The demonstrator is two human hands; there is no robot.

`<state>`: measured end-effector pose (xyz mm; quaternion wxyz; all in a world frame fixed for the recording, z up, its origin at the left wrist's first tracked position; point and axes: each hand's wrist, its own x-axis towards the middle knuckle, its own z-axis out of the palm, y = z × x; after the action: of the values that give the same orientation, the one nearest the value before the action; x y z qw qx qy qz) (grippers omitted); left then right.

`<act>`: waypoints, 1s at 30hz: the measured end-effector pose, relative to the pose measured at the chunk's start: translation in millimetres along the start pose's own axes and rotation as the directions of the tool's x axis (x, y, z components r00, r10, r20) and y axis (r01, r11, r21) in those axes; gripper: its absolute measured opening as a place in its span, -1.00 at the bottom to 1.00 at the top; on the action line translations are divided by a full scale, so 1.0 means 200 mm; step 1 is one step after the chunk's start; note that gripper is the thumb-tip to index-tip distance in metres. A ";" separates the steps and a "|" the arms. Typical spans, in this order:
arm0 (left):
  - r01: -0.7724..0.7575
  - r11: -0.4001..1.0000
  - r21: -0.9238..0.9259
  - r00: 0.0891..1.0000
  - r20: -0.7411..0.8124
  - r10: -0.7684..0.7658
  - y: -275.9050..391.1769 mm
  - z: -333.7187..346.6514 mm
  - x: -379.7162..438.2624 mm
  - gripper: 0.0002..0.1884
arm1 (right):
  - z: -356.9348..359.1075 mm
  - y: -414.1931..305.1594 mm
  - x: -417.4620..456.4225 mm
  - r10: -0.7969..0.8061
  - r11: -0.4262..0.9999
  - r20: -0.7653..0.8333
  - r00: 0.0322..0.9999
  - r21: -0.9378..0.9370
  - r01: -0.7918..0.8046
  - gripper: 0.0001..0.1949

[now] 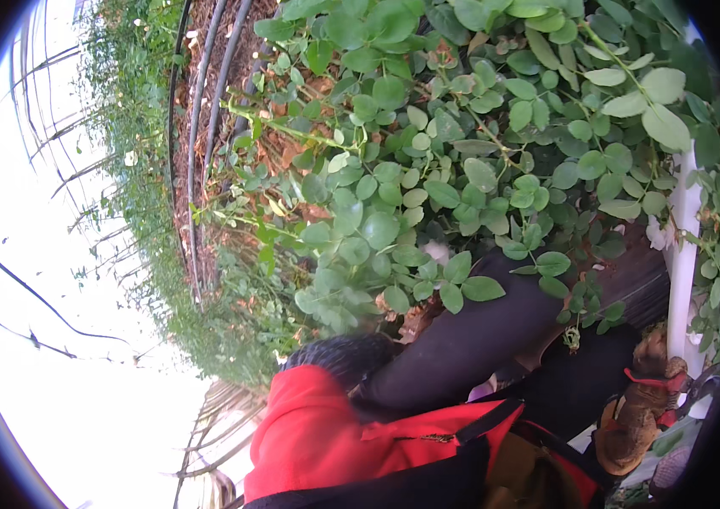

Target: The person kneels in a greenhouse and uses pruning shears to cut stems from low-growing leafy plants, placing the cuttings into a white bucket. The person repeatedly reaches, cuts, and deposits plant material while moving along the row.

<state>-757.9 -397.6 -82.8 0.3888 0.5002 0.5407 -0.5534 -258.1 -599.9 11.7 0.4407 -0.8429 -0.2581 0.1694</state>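
Note:
At the lower right, my right hand (643,407), in a worn brown glove, is closed around red-handled pruning shears (675,382). Their curved metal end points to the right rim, near a white post (684,254). A red sleeve (309,439) fills the lower middle. Beside it is a blurred, dark ribbed knit piece (341,356); whether this is my left hand in a glove is unclear. Nothing held shows there. A long dark cloth-covered limb (462,343) reaches under the leaves of a rose-like bush (398,178); its far end is hidden.
Dark hoses or pipes (198,127) run along brown soil at the upper left. More green plants (137,153) stand beyond them, against a glaring bright area with thin bent rods or stems. Leafy stems hang close beside the white post.

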 end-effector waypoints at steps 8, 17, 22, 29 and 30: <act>-0.170 0.962 0.214 0.985 0.041 0.165 0.28 0.07 -0.05 -0.62 | -0.02 -0.24 0.30 -0.270 0.907 -0.001 0.963 -0.336 0.254 0.10; 0.000 0.992 0.125 0.998 -0.061 0.008 -0.05 0.11 -0.75 -0.63 | -0.25 -0.24 0.69 0.568 0.590 -0.125 0.813 0.751 -0.297 -0.50; 0.123 0.974 0.191 0.956 0.242 -0.168 -0.72 0.23 -1.18 -0.49 | -0.32 0.06 0.75 0.636 0.232 0.044 0.770 0.941 -0.245 -0.49; 0.135 0.937 0.322 0.976 0.123 -0.182 -1.01 -0.01 -1.68 -0.69 | -0.19 -0.16 0.82 0.741 0.219 -0.051 0.670 0.961 -0.169 -0.70; 0.207 0.941 0.268 0.971 0.065 -0.232 -1.14 0.02 -1.66 -0.67 | -0.20 -0.16 0.81 0.730 0.212 -0.061 0.681 0.967 -0.141 -0.70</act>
<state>-914.3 -413.3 288.0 0.2813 0.4561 0.4971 -0.6824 -114.8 -516.2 50.9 0.8063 -0.4952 0.2733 0.1732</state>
